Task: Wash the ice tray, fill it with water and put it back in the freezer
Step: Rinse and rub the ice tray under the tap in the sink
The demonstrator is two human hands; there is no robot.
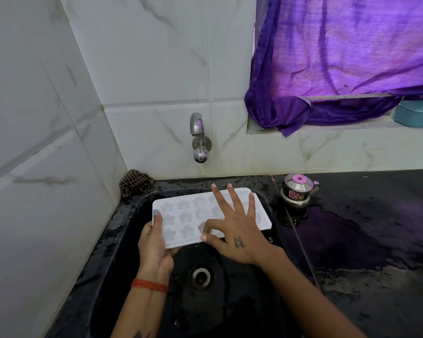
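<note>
A white ice tray with star and flower shaped cells is held flat over the black sink. My left hand grips its near left corner, thumb on the rim and fingers underneath. My right hand lies on top of the tray with fingers spread, thumb and forefinger pressed into a cell in the near row. The chrome tap sticks out of the wall above the tray, and no water runs from it.
The sink drain lies below the tray. A small steel kettle stands on the wet black counter to the right. A brown cloth sits in the back left corner. A purple curtain and a teal tub are on the window ledge.
</note>
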